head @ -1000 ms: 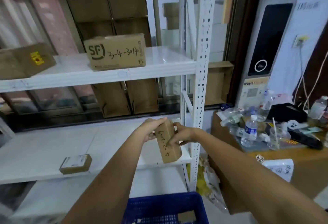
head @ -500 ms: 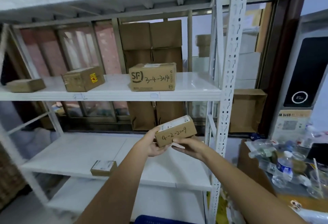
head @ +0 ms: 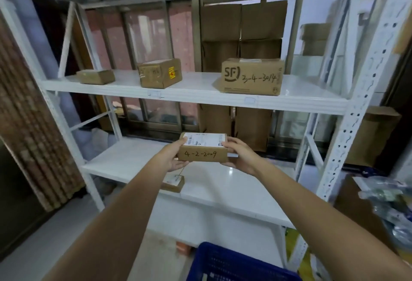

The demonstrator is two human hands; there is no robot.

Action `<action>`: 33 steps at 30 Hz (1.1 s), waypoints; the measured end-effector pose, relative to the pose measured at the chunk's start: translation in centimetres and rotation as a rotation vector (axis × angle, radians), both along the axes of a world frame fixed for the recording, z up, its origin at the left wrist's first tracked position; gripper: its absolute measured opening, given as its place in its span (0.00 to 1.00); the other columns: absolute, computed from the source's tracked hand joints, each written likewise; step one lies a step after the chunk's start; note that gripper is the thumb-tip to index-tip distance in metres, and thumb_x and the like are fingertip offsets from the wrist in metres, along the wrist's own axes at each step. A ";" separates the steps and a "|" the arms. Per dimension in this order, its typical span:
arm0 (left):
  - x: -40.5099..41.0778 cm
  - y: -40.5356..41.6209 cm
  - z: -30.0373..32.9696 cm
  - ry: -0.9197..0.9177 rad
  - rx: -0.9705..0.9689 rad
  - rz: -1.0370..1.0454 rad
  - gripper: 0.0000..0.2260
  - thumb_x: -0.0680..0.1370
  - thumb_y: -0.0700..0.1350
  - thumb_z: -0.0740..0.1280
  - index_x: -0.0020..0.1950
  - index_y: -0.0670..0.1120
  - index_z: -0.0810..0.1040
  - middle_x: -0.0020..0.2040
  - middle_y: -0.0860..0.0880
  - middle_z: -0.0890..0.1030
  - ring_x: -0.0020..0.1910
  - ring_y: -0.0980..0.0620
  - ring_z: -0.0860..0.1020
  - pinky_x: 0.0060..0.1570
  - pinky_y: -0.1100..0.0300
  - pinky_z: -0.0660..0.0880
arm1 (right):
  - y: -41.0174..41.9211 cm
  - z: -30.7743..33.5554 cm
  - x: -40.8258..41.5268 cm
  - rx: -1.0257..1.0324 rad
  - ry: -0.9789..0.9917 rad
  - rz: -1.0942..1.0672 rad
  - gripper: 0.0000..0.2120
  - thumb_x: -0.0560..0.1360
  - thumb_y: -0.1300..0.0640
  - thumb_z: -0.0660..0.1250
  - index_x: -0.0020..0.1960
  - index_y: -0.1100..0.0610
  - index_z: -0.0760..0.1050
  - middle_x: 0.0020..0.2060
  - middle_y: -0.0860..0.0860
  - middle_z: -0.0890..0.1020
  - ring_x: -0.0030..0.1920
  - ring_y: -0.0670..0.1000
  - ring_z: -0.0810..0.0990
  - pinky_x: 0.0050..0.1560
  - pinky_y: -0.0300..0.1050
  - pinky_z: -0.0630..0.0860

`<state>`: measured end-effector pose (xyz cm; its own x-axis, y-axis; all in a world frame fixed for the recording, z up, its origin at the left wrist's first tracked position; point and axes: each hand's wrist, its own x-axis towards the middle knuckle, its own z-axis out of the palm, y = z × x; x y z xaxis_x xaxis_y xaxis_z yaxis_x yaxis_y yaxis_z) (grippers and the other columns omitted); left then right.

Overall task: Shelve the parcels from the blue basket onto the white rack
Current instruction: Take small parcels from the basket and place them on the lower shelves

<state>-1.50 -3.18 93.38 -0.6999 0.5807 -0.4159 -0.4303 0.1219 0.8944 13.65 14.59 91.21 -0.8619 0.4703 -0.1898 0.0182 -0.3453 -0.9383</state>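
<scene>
A small brown parcel (head: 202,150) marked 4-2-2009, with a white label on top, is held level in front of the white rack (head: 341,138). My left hand (head: 176,158) grips its left end and my right hand (head: 239,158) grips its right end. It hangs above the rack's lower shelf (head: 234,187). The blue basket (head: 234,263) shows at the bottom edge, below my arms.
The upper shelf (head: 196,96) carries a flat brown box (head: 95,76), a taped box (head: 159,73) and an SF box (head: 253,76). A small labelled parcel (head: 174,183) lies on the lower shelf under my left wrist. A cluttered desk (head: 388,205) stands at the right.
The parcel went from upright to level and rose a little, with both hands shifting to its ends. The view swung up and left, showing more of the rack.
</scene>
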 end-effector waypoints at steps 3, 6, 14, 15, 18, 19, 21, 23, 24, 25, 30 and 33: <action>-5.0 -5.0 -1.0 0.042 -0.011 0.029 0.19 0.74 0.55 0.70 0.60 0.47 0.74 0.51 0.42 0.82 0.51 0.43 0.82 0.47 0.52 0.80 | -5.1 -0.7 -5.2 0.003 -0.028 -0.023 0.23 0.75 0.57 0.71 0.68 0.54 0.70 0.62 0.58 0.77 0.57 0.58 0.81 0.52 0.54 0.82; -10.1 -9.9 -1.7 0.023 0.004 0.051 0.21 0.74 0.55 0.69 0.63 0.48 0.73 0.55 0.42 0.81 0.52 0.43 0.81 0.49 0.52 0.80 | -10.2 -1.1 -10.7 -0.008 -0.057 -0.035 0.23 0.75 0.57 0.71 0.68 0.55 0.69 0.61 0.58 0.77 0.58 0.60 0.80 0.52 0.54 0.81; -21.5 -19.3 -3.2 -0.016 0.014 0.108 0.20 0.75 0.49 0.69 0.66 0.48 0.70 0.53 0.43 0.81 0.51 0.42 0.81 0.42 0.53 0.80 | -20.0 -2.7 -22.6 0.020 -0.078 -0.042 0.20 0.77 0.56 0.68 0.67 0.53 0.69 0.53 0.54 0.80 0.53 0.57 0.81 0.53 0.53 0.81; -22.8 -20.0 -3.5 -0.014 0.014 0.111 0.20 0.75 0.49 0.69 0.65 0.48 0.70 0.50 0.44 0.81 0.51 0.43 0.82 0.42 0.53 0.80 | -20.8 -3.0 -23.7 0.014 -0.077 -0.037 0.20 0.77 0.56 0.68 0.67 0.52 0.69 0.54 0.55 0.80 0.55 0.57 0.81 0.53 0.52 0.81; -26.5 -21.3 -4.7 0.007 0.000 0.098 0.19 0.75 0.48 0.69 0.64 0.47 0.71 0.48 0.45 0.81 0.50 0.44 0.81 0.44 0.53 0.81 | -22.4 -4.3 -27.1 0.011 -0.097 -0.050 0.21 0.77 0.57 0.68 0.69 0.52 0.68 0.58 0.57 0.79 0.55 0.57 0.81 0.51 0.51 0.82; -27.6 -21.6 -5.2 0.011 -0.006 0.091 0.19 0.76 0.48 0.69 0.64 0.47 0.71 0.48 0.46 0.81 0.50 0.44 0.81 0.44 0.53 0.81 | -22.6 -4.9 -28.3 0.017 -0.108 -0.061 0.21 0.77 0.57 0.67 0.69 0.53 0.68 0.59 0.58 0.79 0.55 0.58 0.81 0.51 0.52 0.82; -29.8 -21.8 -6.4 0.009 -0.011 0.089 0.18 0.76 0.48 0.69 0.64 0.47 0.71 0.50 0.46 0.81 0.50 0.45 0.81 0.41 0.54 0.81 | -22.7 -5.9 -30.7 0.030 -0.131 -0.078 0.21 0.77 0.57 0.68 0.68 0.55 0.69 0.58 0.58 0.80 0.55 0.58 0.81 0.51 0.51 0.82; -32.1 -21.8 -7.8 0.004 -0.035 0.121 0.16 0.76 0.48 0.69 0.62 0.45 0.71 0.51 0.46 0.80 0.51 0.45 0.80 0.39 0.55 0.80 | -22.6 -7.1 -33.4 0.034 -0.150 -0.070 0.20 0.77 0.56 0.68 0.67 0.55 0.69 0.55 0.57 0.81 0.53 0.57 0.82 0.49 0.49 0.82; -33.4 -21.7 -8.6 0.008 -0.055 0.145 0.15 0.76 0.48 0.69 0.60 0.45 0.72 0.53 0.45 0.79 0.52 0.45 0.80 0.40 0.55 0.79 | -22.4 -7.8 -34.9 0.035 -0.157 -0.061 0.19 0.77 0.56 0.68 0.67 0.55 0.70 0.54 0.56 0.81 0.53 0.57 0.82 0.49 0.49 0.82; -34.8 -21.6 -9.2 0.022 -0.082 0.167 0.13 0.77 0.48 0.68 0.58 0.44 0.73 0.55 0.45 0.79 0.54 0.45 0.79 0.43 0.54 0.78 | -22.2 -8.4 -36.4 0.034 -0.163 -0.051 0.19 0.77 0.56 0.68 0.66 0.55 0.70 0.54 0.56 0.82 0.53 0.56 0.82 0.49 0.49 0.82; -42.5 -20.2 -11.5 0.134 -0.255 0.233 0.07 0.77 0.48 0.68 0.44 0.46 0.74 0.51 0.46 0.79 0.52 0.48 0.76 0.50 0.53 0.74 | -20.6 -11.3 -44.7 0.007 -0.180 -0.034 0.18 0.75 0.58 0.69 0.63 0.58 0.72 0.56 0.57 0.82 0.57 0.57 0.81 0.58 0.50 0.79; -46.4 -18.9 -12.9 0.196 -0.298 0.252 0.06 0.76 0.45 0.68 0.41 0.46 0.75 0.39 0.49 0.78 0.39 0.52 0.76 0.39 0.56 0.72 | -19.6 -13.5 -48.9 0.012 -0.230 -0.060 0.18 0.73 0.59 0.71 0.62 0.58 0.74 0.56 0.56 0.83 0.58 0.55 0.81 0.60 0.51 0.76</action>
